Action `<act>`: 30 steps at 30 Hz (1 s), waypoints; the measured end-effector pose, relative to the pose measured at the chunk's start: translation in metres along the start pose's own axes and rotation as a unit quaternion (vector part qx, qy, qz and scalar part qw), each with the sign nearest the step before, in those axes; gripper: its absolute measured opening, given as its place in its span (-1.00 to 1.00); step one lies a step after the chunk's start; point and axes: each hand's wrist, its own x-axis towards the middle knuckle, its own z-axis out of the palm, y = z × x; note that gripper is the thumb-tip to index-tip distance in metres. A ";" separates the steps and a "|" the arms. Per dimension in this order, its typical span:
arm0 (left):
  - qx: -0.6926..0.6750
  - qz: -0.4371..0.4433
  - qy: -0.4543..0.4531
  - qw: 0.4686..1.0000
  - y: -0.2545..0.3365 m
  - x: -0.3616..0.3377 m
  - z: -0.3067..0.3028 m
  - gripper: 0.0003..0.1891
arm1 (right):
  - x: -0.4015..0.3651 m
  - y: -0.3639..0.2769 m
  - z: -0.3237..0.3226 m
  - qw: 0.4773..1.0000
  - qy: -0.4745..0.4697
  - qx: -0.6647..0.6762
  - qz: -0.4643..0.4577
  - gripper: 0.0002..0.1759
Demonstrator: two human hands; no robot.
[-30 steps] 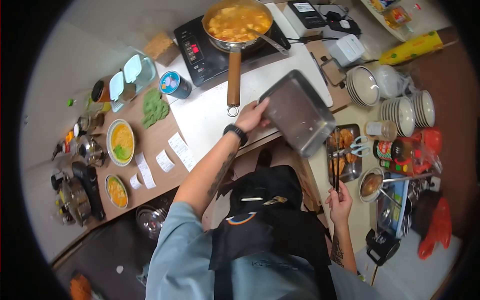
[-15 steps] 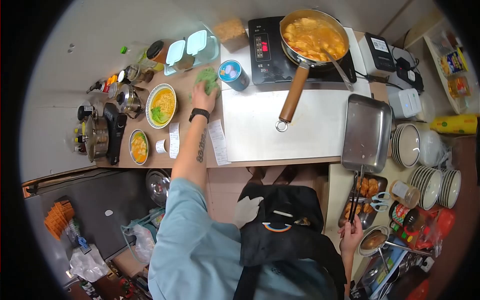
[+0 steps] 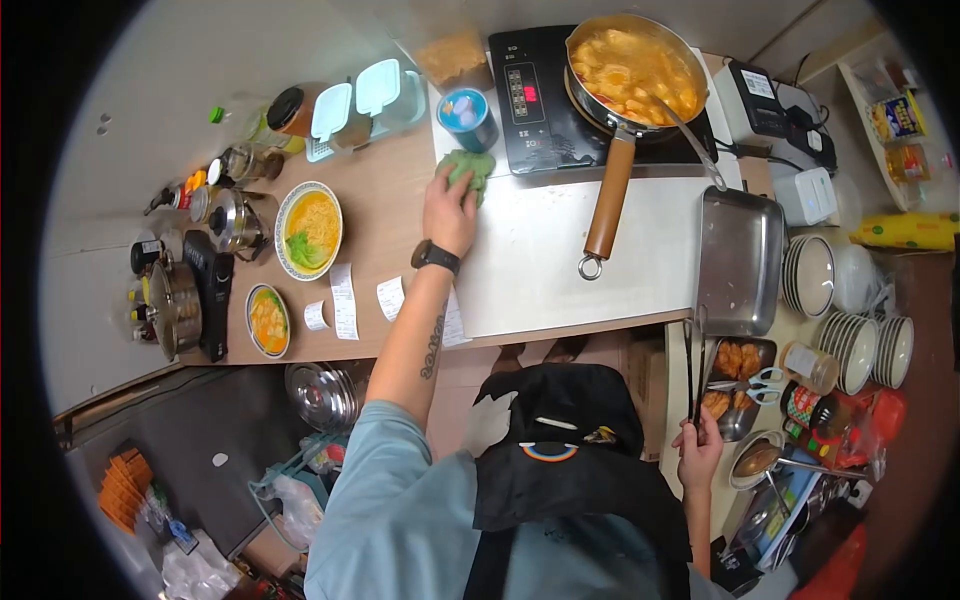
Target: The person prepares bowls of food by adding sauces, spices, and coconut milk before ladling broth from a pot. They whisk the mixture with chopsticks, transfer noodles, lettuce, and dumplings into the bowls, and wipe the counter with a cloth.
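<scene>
My left hand (image 3: 450, 212) is closed on a green cloth (image 3: 468, 174), which lies at the left edge of the white board (image 3: 560, 240), just below a blue-lidded can (image 3: 467, 118). Low on the right, my right hand (image 3: 699, 445) holds black tongs (image 3: 694, 375) pointing forward, near a metal tray of browned food (image 3: 738, 360). An empty steel tray (image 3: 738, 265) is beyond the tongs. On the black induction cooker (image 3: 535, 130) stands a pan of orange stew (image 3: 635, 75), its wooden handle toward me and a spoon in it.
Two bowls of orange soup (image 3: 308, 230) (image 3: 268, 320) and paper slips (image 3: 343, 302) lie on the left counter. Behind are lidded light-blue containers (image 3: 380, 90) and jars. Stacked bowls (image 3: 850, 350), scissors (image 3: 765, 386) and a ladle (image 3: 763, 458) are at the right.
My left hand has moved right with the cloth, from the wooden counter onto the white board's edge. The tongs in my right hand are spread wider. The camera view has shifted slightly.
</scene>
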 end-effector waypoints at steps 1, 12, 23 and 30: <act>0.000 0.013 -0.019 1.000 0.003 -0.009 0.005 -0.67 | -0.003 0.007 0.002 1.000 0.005 0.001 0.003 -0.57; -0.117 0.063 -0.172 0.976 0.130 -0.033 0.104 -0.66 | -0.003 0.000 0.015 1.000 -0.012 0.005 0.020 -0.56; -0.110 0.160 -0.186 0.963 0.060 -0.056 0.001 -0.65 | 0.036 -0.008 0.009 0.999 -0.036 -0.019 -0.027 -0.55; 0.050 0.247 -0.123 0.960 0.097 0.040 0.048 -0.42 | 0.034 -0.013 0.031 0.999 -0.035 -0.017 -0.032 -0.55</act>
